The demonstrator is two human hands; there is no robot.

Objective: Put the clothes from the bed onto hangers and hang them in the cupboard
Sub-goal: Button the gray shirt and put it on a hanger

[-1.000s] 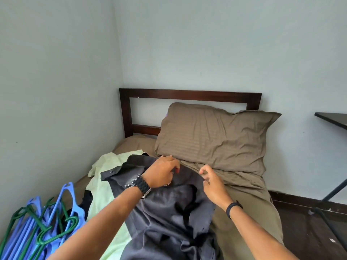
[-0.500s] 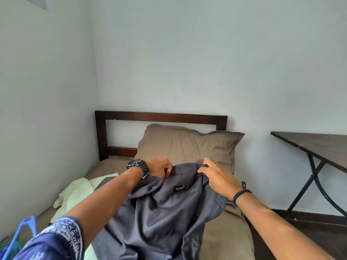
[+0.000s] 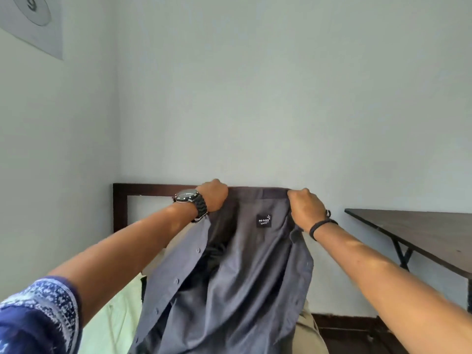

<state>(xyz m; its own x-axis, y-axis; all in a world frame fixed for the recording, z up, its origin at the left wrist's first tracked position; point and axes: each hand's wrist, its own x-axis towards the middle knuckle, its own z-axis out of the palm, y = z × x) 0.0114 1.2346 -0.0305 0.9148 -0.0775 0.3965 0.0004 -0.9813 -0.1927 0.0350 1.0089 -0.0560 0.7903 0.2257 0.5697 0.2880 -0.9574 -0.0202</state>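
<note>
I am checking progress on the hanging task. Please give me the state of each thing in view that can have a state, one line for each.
grey shirt: unbuttoned, held up by the collar, not on a hanger.
left hand: grips the collar's left end.
right hand: grips the collar's right end.
light green garment: lying on the bed, partly behind the shirt.
folding table: unfolded, standing.

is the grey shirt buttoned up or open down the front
Open. The grey shirt hangs from the left hand and right hand at the collar, its button edge apart and the inside label showing.
</note>
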